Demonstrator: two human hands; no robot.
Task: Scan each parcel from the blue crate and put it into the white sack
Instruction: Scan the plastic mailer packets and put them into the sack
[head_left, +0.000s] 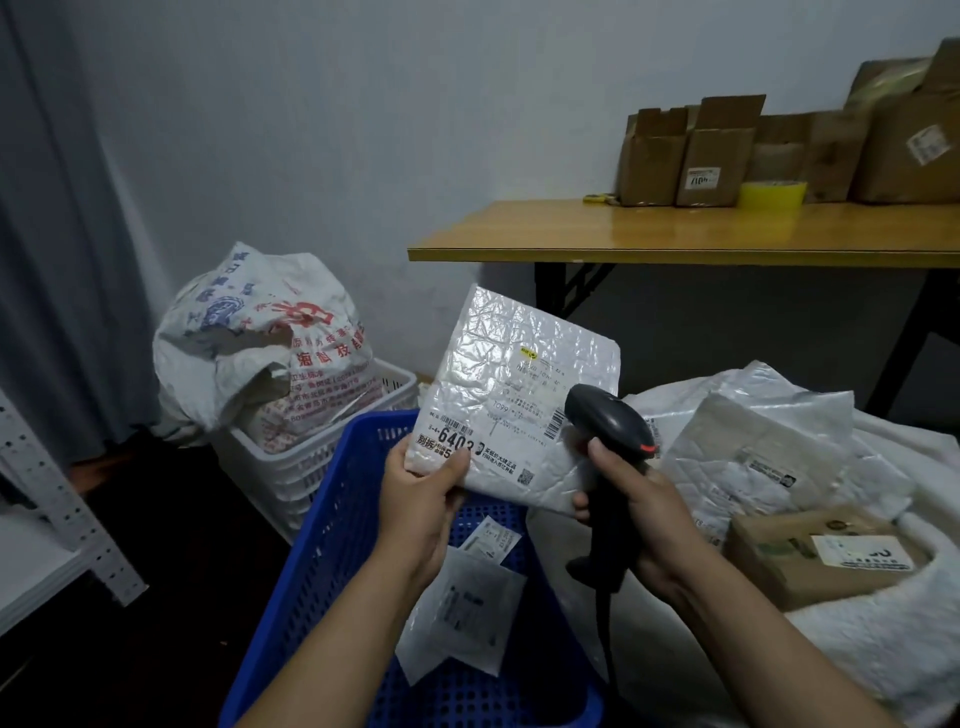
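The wooden table (675, 234) is loaded along the wall with cardboard boxes (711, 156). A yellow tape roll (772, 195) is set just in front of them.

Two bare forearms reaching in from the bottom edge, left hand (421, 499) raised with thumb on top, pinching the lower left corner of a parcel (519, 384), right hand (641, 514) just beside it, fingers wrapped round a scanner (608, 421) handle

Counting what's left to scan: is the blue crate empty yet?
Not empty. At least two small white parcels lie in the blue crate, beneath the bubble mailer the left hand holds.
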